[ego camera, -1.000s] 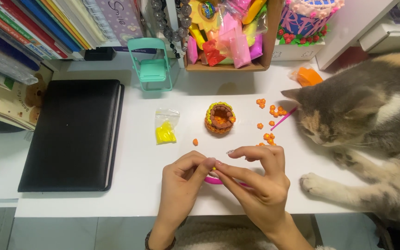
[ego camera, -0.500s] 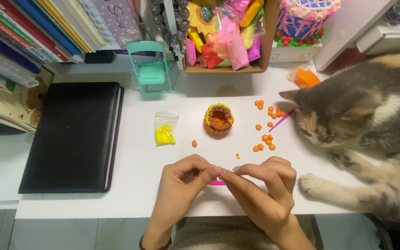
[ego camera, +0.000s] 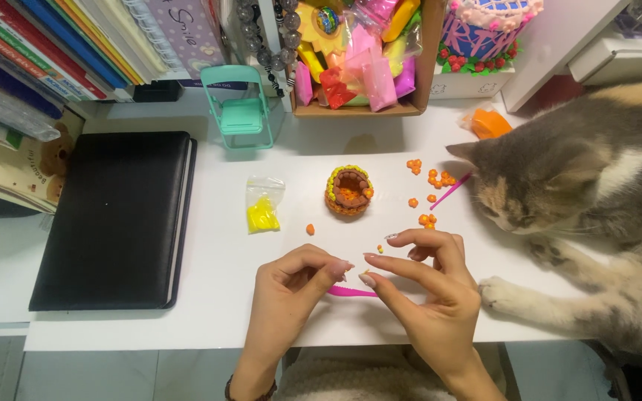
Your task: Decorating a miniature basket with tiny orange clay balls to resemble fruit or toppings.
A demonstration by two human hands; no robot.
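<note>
A thin pink stick (ego camera: 351, 292) lies near the desk's (ego camera: 209, 312) near edge, between both hands. The left hand (ego camera: 291, 286) pinches its left end; the right hand's (ego camera: 432, 289) fingertips (ego camera: 368, 280) touch it, other fingers spread.

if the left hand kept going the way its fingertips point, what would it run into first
Probably the right hand: the left hand points rightward along the pink tool, fingertips nearly meeting. Depth is unclear.
</note>
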